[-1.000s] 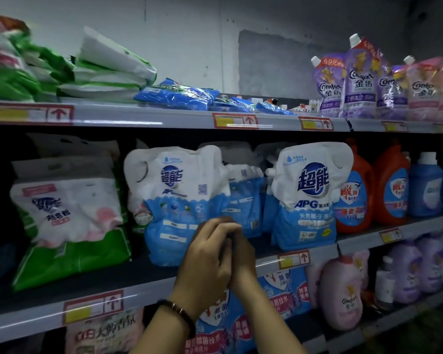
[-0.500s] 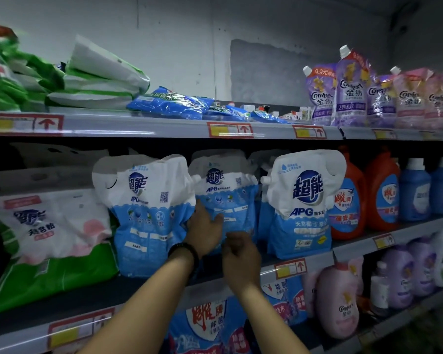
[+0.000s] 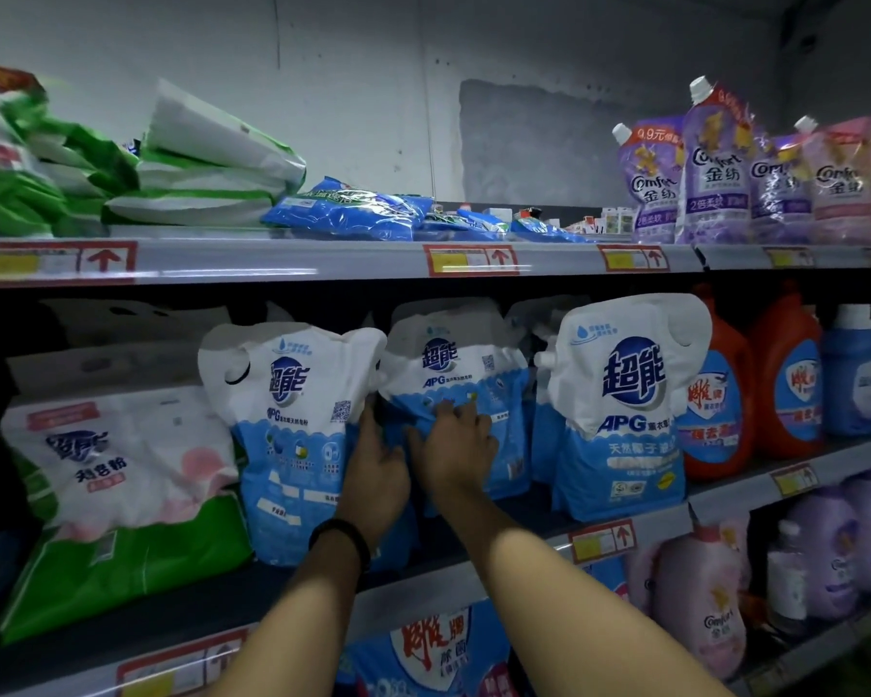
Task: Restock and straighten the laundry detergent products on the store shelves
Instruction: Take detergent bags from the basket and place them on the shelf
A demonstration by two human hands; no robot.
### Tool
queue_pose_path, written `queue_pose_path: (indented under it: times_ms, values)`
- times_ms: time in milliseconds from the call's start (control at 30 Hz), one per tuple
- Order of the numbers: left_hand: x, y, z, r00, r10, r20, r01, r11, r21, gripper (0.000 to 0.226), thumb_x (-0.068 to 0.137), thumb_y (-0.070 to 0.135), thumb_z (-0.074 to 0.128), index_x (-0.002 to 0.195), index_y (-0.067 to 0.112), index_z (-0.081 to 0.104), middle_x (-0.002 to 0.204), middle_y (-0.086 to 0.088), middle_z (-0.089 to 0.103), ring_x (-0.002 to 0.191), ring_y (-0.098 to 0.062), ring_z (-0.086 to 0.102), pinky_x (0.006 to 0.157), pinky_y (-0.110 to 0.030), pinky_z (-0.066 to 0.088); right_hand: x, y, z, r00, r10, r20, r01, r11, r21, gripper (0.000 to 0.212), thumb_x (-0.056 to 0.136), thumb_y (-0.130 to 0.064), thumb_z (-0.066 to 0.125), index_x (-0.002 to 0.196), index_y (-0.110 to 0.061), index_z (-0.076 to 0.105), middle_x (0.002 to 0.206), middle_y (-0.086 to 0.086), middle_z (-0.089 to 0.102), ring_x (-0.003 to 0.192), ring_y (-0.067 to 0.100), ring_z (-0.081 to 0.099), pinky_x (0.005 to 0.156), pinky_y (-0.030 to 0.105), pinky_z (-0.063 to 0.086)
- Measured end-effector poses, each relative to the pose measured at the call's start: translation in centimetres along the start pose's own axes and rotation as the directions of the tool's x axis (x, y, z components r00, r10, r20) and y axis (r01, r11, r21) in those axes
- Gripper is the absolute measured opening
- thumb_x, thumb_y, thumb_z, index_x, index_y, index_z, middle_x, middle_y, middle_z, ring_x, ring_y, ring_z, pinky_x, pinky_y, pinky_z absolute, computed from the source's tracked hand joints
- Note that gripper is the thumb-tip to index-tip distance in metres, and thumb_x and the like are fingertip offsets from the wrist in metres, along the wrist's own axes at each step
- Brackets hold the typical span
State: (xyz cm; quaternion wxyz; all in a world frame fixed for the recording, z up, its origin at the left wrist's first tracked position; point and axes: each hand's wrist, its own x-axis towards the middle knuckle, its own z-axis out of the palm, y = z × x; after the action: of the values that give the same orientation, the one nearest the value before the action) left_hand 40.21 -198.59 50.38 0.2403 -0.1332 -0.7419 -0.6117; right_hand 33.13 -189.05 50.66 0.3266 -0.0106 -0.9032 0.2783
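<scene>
Though it stands, the middle pouch (image 3: 456,364) looks crumpled.

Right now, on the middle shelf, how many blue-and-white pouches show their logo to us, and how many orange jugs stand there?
Blue-and-white pouches: 3
Orange jugs: 2
Total: 5
Further pouches behind these are partly hidden and are not counted.

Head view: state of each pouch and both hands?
Left pouch, upright, front row.
Middle pouch, upright, set further back.
Right pouch, upright, facing front.
Left hand, flat between left and middle pouches.
Right hand, fingers spread on middle pouch.
</scene>
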Motion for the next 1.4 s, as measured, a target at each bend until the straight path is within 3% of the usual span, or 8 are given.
queue_pose_path:
  times_ms: [367,533,733,800,967,1100,1267,1400]
  values:
    - [0.6,-1.5,-0.3,1.000,0.003,0.018,-0.003,1.000,0.000,0.078,0.106,-0.003,0.040,0.166,0.037,0.012,0.118,0.038,0.046,0.073,0.035,0.048,0.068,-0.001,0.044,-0.6,2.1,1.3,0.974,0.111,-0.199,-0.032,0.931,0.364,0.017,0.103,-0.026,0.059,0.103,-0.021,0.075,0.101,0.004,0.075,0.096,0.030,0.068,0.077,0.039,0.050]
    - [0.5,-1.5,-0.7,1.000,-0.020,0.011,0.020,1.000,0.011,0.081,0.103,-0.002,0.039,0.165,0.043,0.013,0.164,0.017,0.032,0.098,0.032,0.051,0.076,-0.003,0.044,-0.5,4.6,-2.3,0.968,0.122,-0.221,0.041,0.788,0.614,0.020,0.102,-0.013,0.063,0.084,-0.018,0.068,0.078,-0.003,0.066,0.078,0.018,0.061,0.070,0.031,0.041]
    - [-0.1,-0.8,-0.5,1.000,0.014,0.015,-0.014,0.998,0.054,0.083,0.102,-0.006,0.040,0.163,0.046,0.020,0.133,0.034,0.052,0.109,0.023,0.054,0.093,-0.010,0.044,0.1,7.0,-6.8,0.989,0.063,0.131,-0.136,0.086,0.987,0.022,0.104,-0.002,0.055,0.085,-0.006,0.065,0.082,0.009,0.070,0.079,0.022,0.068,0.073,0.035,0.057]
    - [-0.2,-0.4,-0.6,0.999,0.031,0.015,-0.032,0.998,0.049,0.081,0.102,-0.003,0.044,0.159,0.051,0.026,0.135,0.036,0.054,0.109,0.024,0.057,0.093,-0.012,0.050,-0.2,7.5,-6.5,0.983,-0.012,0.183,-0.179,0.145,0.973,0.018,0.103,-0.001,0.056,0.089,0.000,0.067,0.089,0.012,0.074,0.085,0.025,0.070,0.078,0.037,0.057]
    - [-0.1,-0.7,-0.6,0.998,0.036,0.052,-0.038,0.999,0.036,0.061,0.105,0.008,0.056,0.154,0.043,0.044,0.140,0.025,0.063,0.126,0.003,0.061,0.108,-0.031,0.051,-1.1,8.2,-4.3,0.983,0.177,-0.044,-0.099,0.722,0.685,0.019,0.107,-0.015,0.051,0.112,-0.010,0.069,0.103,0.003,0.073,0.101,0.028,0.069,0.083,0.037,0.049]
    - [-0.2,-0.6,-0.4,0.999,0.000,0.035,-0.002,0.999,0.044,0.046,0.106,0.007,0.053,0.144,0.034,0.054,0.125,0.025,0.066,0.116,0.004,0.064,0.107,-0.030,0.052,-4.6,7.7,-3.6,0.979,0.190,-0.076,-0.056,0.606,0.794,0.047,0.095,-0.046,0.063,0.139,-0.027,0.059,0.132,-0.005,0.067,0.123,0.016,0.064,0.100,0.039,0.052]
    - [-0.5,-0.4,-0.4,0.999,-0.015,0.050,0.014,1.000,0.010,0.049,0.107,-0.005,0.044,0.135,0.033,0.057,0.123,0.029,0.067,0.116,0.011,0.063,0.102,-0.015,0.051,-5.4,7.9,-0.7,0.999,-0.050,-0.013,0.046,0.739,0.673,0.114,0.054,-0.063,0.099,0.148,-0.029,0.045,0.134,-0.009,0.063,0.123,0.013,0.065,0.093,0.040,0.061]
    - [-0.8,-0.2,-0.3,0.993,0.001,0.115,0.004,0.999,-0.041,0.054,0.103,-0.015,0.044,0.131,0.027,0.062,0.119,0.025,0.075,0.120,0.004,0.066,0.095,-0.012,0.052,-3.9,9.1,-1.8,0.999,-0.018,0.034,-0.011,0.722,0.692,0.097,0.050,-0.052,0.103,0.132,-0.040,0.053,0.125,-0.018,0.069,0.114,0.003,0.068,0.096,0.038,0.061]
